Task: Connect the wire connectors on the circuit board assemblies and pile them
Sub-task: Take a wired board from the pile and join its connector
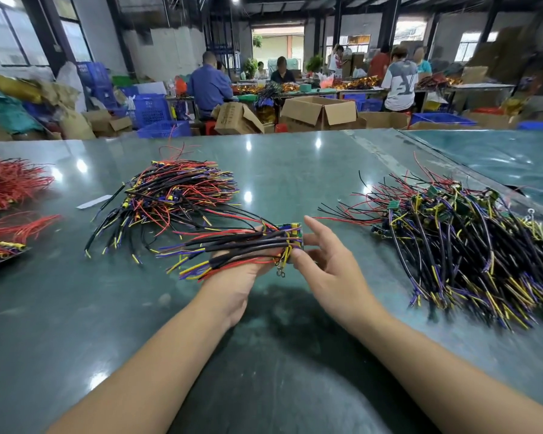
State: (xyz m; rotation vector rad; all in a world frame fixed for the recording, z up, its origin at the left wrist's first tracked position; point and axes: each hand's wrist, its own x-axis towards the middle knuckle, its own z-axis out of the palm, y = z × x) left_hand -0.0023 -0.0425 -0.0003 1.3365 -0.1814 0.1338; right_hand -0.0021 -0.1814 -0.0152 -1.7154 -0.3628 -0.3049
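Green circuit board assemblies (290, 234) trailing black, red, yellow wires; left hand (232, 277) grips them; right hand (329, 264) loose-fingered.

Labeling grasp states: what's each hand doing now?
Left hand: holding a stack of green circuit boards with black, red and yellow wires.
Right hand: open, fingers spread, thumb touching the stack's near edge.
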